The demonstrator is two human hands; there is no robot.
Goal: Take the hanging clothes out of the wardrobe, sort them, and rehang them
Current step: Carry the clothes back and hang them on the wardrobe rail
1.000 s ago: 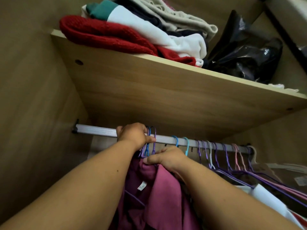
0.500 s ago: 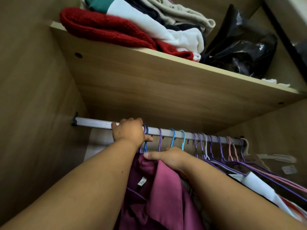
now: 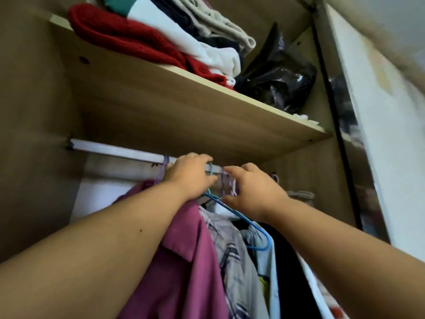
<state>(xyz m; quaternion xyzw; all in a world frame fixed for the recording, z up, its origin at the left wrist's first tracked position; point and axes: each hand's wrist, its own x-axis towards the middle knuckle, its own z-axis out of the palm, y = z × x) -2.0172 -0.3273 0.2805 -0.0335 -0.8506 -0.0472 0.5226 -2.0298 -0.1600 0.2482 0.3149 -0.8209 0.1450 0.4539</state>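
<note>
The clothes (image 3: 184,261) hang on their hangers (image 3: 230,186) from the rail (image 3: 115,149), so I judge the taking-out barely begun, with sorting and rehanging all left to do. The left grip (image 3: 190,178) is curled over the rail, possibly catching a hook too; blur hides that. The right grip (image 3: 255,192) pinches a bunch of hanger hooks between thumb and fingers.

Both arms raised; left hand (image 3: 190,178) curled; right hand (image 3: 255,192) seemingly pinching
</note>
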